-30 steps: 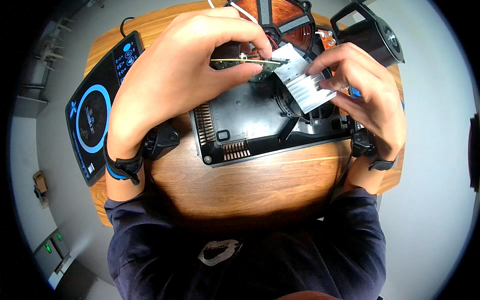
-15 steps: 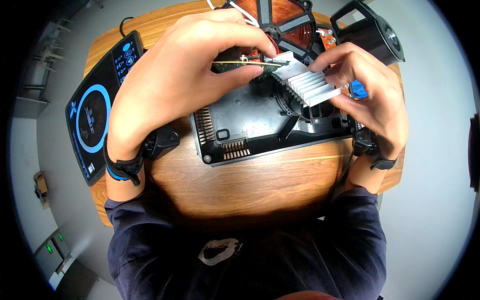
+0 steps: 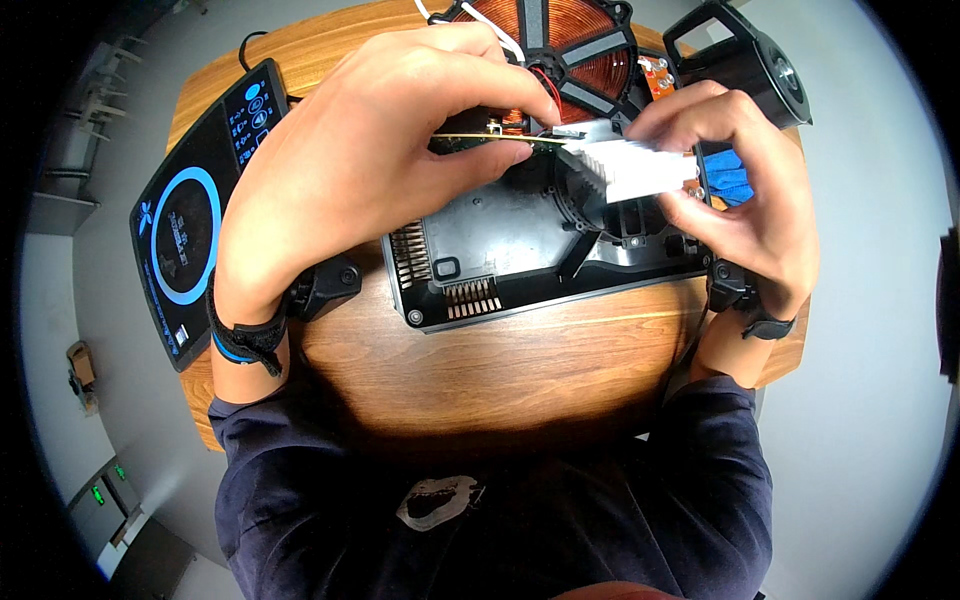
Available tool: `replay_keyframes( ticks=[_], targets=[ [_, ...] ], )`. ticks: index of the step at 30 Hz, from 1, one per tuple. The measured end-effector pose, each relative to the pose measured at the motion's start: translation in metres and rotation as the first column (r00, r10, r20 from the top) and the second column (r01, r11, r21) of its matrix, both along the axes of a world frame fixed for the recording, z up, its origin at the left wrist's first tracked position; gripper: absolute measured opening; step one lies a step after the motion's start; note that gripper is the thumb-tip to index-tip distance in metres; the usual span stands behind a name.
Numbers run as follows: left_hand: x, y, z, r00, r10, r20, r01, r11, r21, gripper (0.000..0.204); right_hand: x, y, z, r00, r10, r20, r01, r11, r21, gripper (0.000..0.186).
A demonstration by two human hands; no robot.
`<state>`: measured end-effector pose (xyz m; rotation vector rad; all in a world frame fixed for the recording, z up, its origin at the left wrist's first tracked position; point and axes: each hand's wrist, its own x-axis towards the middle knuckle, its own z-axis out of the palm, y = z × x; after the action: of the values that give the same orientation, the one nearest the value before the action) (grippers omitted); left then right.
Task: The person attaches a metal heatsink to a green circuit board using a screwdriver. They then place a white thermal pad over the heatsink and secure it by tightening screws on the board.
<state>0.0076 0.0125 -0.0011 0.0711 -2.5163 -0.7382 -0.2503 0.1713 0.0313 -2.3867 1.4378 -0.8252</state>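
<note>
1. left hand [image 3: 385,140]: thumb and fingers pinch a circuit board [image 3: 480,136], seen edge-on.
2. right hand [image 3: 778,190]: thumb and fingers grip a blurred silver heat sink [image 3: 640,172].
3. both parts are above the black casing [image 3: 490,240] on the table [image 3: 500,370]; whether they touch each other, i cannot tell.
4. a copper coil [image 3: 603,85] lies beyond, near a dark jug [image 3: 735,85].

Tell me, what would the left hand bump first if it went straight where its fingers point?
Probably the silver finned block, just to the right of the left hand; one view makes depth hard to judge.
</note>
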Motion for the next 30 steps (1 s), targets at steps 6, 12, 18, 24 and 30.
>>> replay_keyframes(
  ticks=[6,12,18,24,30],
  targets=[
    [0.001,0.001,-0.001,1.000,0.021,0.005,-0.021,1.000,0.008,0.036,0.004,0.003,0.013,0.974,-0.107,-0.201,0.122,0.991,0.063,0.064],
    [-0.001,-0.001,-0.001,1.000,0.008,0.003,-0.008,1.000,0.008,0.036,-0.008,0.007,0.005,0.977,-0.205,-0.062,0.209,0.976,0.056,0.031],
    [0.002,-0.003,-0.001,1.000,0.023,0.018,-0.023,0.999,-0.029,0.035,-0.014,0.008,0.009,0.918,-0.360,-0.168,0.364,0.931,-0.009,0.034],
    [0.002,-0.001,0.003,0.997,0.050,0.061,-0.049,0.998,-0.026,0.034,-0.005,0.003,0.003,0.967,-0.251,-0.038,0.253,0.965,0.064,0.030],
    [0.001,0.004,0.007,0.999,0.013,0.034,-0.014,1.000,0.026,0.036,0.010,-0.006,-0.008,0.982,-0.121,-0.145,0.132,0.989,0.067,0.033]
  ],
)
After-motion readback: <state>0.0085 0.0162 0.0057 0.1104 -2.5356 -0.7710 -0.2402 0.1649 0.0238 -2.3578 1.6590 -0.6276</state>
